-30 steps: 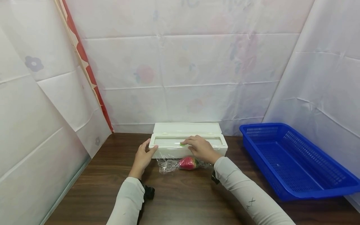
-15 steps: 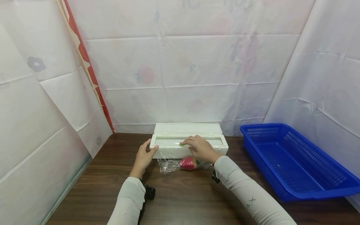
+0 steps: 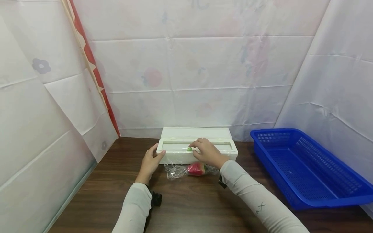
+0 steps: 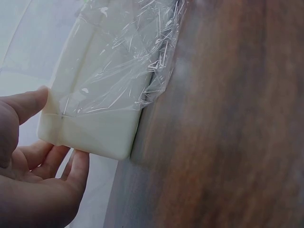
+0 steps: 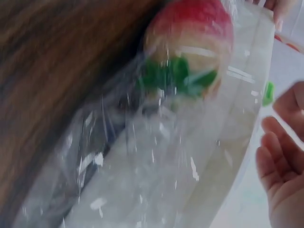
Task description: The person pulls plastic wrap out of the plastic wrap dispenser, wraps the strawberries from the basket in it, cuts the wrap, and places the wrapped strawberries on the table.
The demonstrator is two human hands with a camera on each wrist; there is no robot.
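Note:
A long white cling film dispenser (image 3: 175, 158) lies near the back wall with its lid (image 3: 195, 133) raised. My left hand (image 3: 150, 163) grips its left end, thumb on the front edge and fingers round the end, as the left wrist view also shows. Over its front edge hangs clear cling film (image 4: 128, 71), which covers a red fruit (image 3: 196, 169) with a pale top and green leaves. The small green slide cutter (image 5: 269, 93) sits on the front rail. My right hand (image 3: 207, 152) is over that rail, fingers loosely bent beside the cutter.
A blue perforated plastic basket (image 3: 276, 168) stands to the right on the dark wooden table (image 3: 186, 207). White patterned sheets (image 3: 186, 71) form walls behind and at both sides.
My right fingertips have risen off the green slide cutter, which now shows more plainly. My left hand keeps its grip. The whole head view has shifted slightly.

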